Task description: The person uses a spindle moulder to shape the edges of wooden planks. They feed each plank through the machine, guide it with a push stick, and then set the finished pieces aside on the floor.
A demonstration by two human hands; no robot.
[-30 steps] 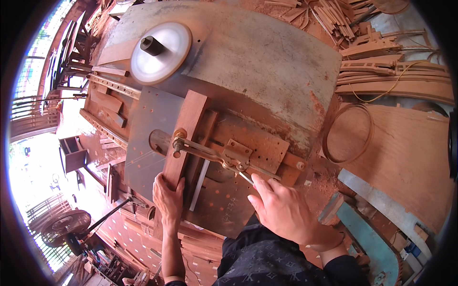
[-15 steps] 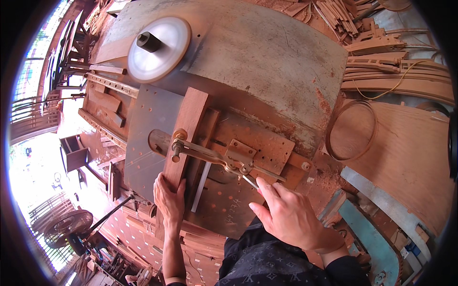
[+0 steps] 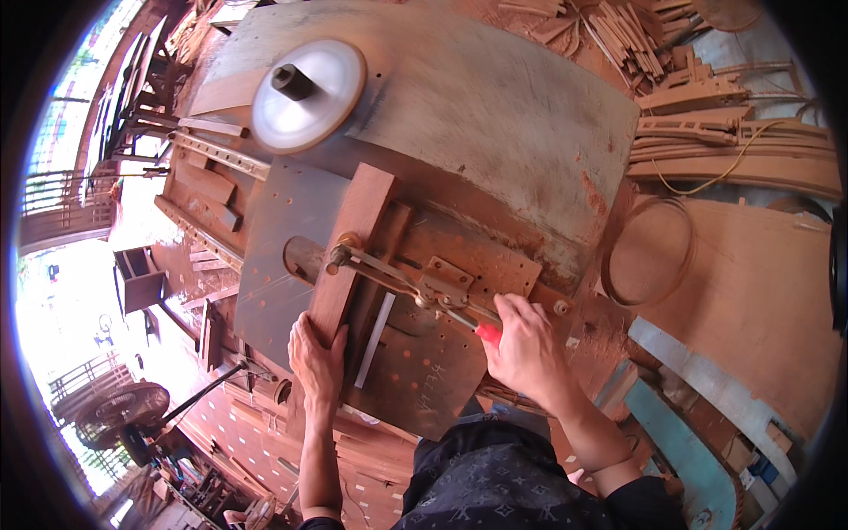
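Observation:
My left hand [image 3: 316,360] is wrapped round the near end of a reddish-brown wooden beam [image 3: 360,212], which lies on the metal sliding table [image 3: 287,208]. Over the beam's middle reaches the arm of a toggle clamp [image 3: 389,276], its bolt end at the wood. The clamp's red handle [image 3: 488,333] shows at my right hand [image 3: 527,349], whose fingers are closed on the lever. Past the beam's far end, a circular saw blade [image 3: 305,110] on a dark spindle looks blurred, as if spinning.
A large dusty metal machine top [image 3: 495,115] spreads beyond the clamp. Stacked wood pieces [image 3: 707,132] lie at the far right, with a hoop [image 3: 649,252] on a wooden sheet nearer. A fan [image 3: 115,415] stands at the lower left, and a slotted metal rail [image 3: 216,155] runs beside the blade.
My right hand has moved forward and closed on the clamp's lever; its thumb stood apart before. The clamp's bolt end has shifted slightly. My left hand stays on the beam.

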